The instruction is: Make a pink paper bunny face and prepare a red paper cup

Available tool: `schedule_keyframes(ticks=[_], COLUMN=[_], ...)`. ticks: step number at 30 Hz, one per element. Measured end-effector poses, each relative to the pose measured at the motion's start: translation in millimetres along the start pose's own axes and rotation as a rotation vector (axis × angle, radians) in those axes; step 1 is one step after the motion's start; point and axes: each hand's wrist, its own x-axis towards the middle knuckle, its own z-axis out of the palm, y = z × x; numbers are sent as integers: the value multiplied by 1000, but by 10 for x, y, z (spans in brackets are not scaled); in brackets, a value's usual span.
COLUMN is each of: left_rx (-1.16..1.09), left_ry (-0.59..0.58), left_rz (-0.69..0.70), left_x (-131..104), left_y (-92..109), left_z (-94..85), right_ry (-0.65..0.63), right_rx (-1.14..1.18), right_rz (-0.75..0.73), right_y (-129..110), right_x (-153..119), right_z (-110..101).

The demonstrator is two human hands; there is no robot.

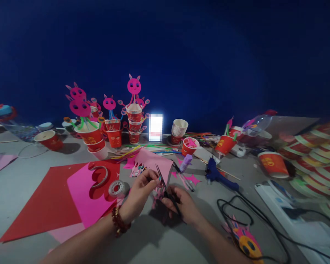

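Note:
My right hand (181, 205) grips a pair of dark-handled scissors (161, 178), its blades pointing up and away from me. Close beside the blades, my left hand (141, 187) is closed in a pinch at a tiny piece with a teal patch (160, 179); its kind is too small to make out. Beneath both hands lie pink paper scraps (157, 196), partly hidden. A roll of tape (118, 188) sits left of my left hand. Beyond the hands are a pink paper sheet (151, 159), a purple glue stick (186, 163) and a black pen (189, 184).
Red paper (38, 201) and cut magenta paper (81, 194) lie at left. Paper-cup figures (134, 110) stand at the back. A blue glue gun (220, 176) with its black cable (222, 212) is at right, near blurred stacks of red cups (313, 157).

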Motion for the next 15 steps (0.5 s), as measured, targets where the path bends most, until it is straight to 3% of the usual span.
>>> schedule_keyframes(ticks=[15], left_rx=[-48], left_ry=[-14], left_rz=[-18], left_x=[13], left_y=[31], left_z=[0], right_ry=[11], right_rx=[-13], right_rz=[-38], right_y=[-26], right_x=[-4], right_z=[-1])
